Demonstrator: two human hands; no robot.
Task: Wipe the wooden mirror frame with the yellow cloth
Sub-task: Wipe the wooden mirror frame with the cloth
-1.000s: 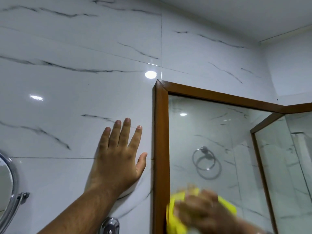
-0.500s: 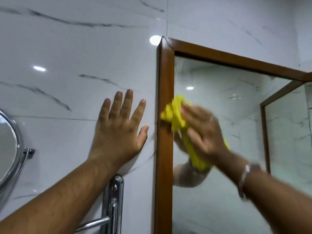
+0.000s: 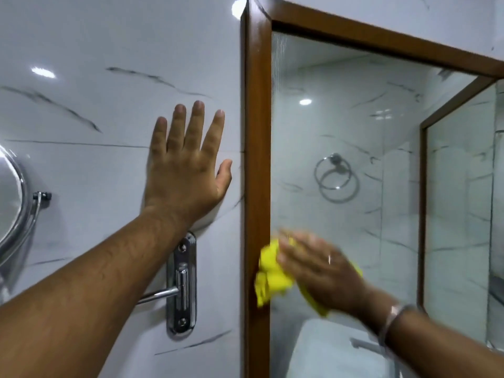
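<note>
Against the white marble-look wall (image 3: 81, 110), the wooden mirror frame (image 3: 256, 132) stands with its left side member running vertically, long axis up and down, meeting the top member at a mitred corner near the upper edge of view; the top member slopes away down to the right. The yellow cloth (image 3: 270, 276) is bunched into a loose wad low on that left member, its left part lying over the inner edge of the wood and the rest over the mirror glass (image 3: 341, 118). The right hand (image 3: 319, 268) covers the cloth from the right, fingers flat and pointing up-left, pressing it to the surface; the hand is blurred, so its grip on the cloth looks like a flat-palmed hold but how far the fingers curl cannot be told. A metal bangle (image 3: 392, 320) circles the right wrist. The left hand (image 3: 188, 165) lies flat on the wall just left of the frame, fingers spread wide and pointing up, holding nothing, thumb near the wood but apart from it.

Half a second ago the cloth and right hand were higher on the left member, about level with the left hand; now they are well below it. The left hand has kept its place on the wall.
</note>
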